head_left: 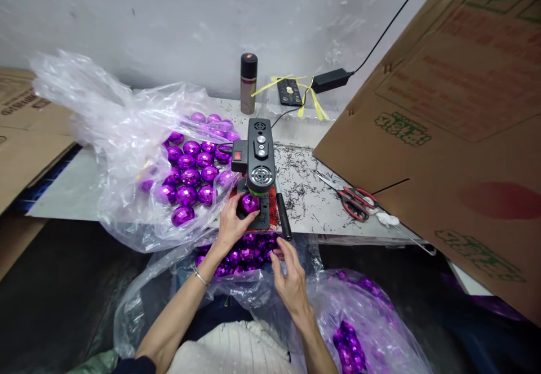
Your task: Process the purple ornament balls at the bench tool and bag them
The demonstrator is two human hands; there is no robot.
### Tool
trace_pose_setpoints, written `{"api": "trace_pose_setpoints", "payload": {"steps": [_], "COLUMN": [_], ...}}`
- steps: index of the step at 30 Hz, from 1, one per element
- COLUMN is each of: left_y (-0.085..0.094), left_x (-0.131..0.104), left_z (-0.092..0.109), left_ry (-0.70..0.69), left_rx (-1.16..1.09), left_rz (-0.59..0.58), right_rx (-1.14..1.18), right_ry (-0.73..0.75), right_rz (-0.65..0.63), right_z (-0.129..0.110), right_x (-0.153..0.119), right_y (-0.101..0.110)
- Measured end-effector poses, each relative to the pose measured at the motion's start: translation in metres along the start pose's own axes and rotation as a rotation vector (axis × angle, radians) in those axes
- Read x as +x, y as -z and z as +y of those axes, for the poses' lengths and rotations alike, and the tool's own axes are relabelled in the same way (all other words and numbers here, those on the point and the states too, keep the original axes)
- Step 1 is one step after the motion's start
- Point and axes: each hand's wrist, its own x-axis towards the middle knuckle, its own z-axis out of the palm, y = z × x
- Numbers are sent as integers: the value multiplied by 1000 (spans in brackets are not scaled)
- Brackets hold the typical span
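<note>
My left hand (234, 220) is closed around a shiny purple faceted ball (249, 203), thumb and fingers on its sides. The ball sits beneath the round head of a small black bench machine (261, 157) with a red switch. My right hand (289, 277) is open with its fingers bent and apart, just below the end of the machine's black lever handle (284, 216). Nothing shows between those fingers. Below the table edge, more purple balls (243, 254) lie in a clear plastic bag in front of my body.
On the left, a clear plastic bag (122, 194) spreads around several purple balls (186, 195). Red-handled scissors (355, 202) lie beside a big cardboard box (443, 154). A spray can (248, 84) and a power adapter (332, 80) stand behind. Dark clippings (296, 177) litter the table.
</note>
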Motion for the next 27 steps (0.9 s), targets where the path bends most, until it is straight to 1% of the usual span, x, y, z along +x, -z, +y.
{"api": "trace_pose_setpoints", "payload": {"steps": [3,7,9,11,15,20,27], "left_y": [-9,-16,-17,-16,-14,-14,-14], "left_x": [-1,-1,-1,-1,-2,-1,1], "left_z": [-4,-11,-14,-14,-13,-15,-12], "left_ry": [-85,-108,-111,-124,-134,-144,-95], "left_rx": [40,51,50,55,62,49,2], "left_rz": [-5,-8,-12,-19,-32,-58,-81], "right_rx": [-36,-67,-78,-91,-107,-120,-149], "right_ry": [69,224,273,290,317,404,460], "right_rz": [102,268,316,332,315,312,334], "right_z": [-10,-23,-28,-31,-35,-36,-43], "right_x": [22,60,76,86,91,90,101], "right_y": [13,29,32,33,29,27,23]}}
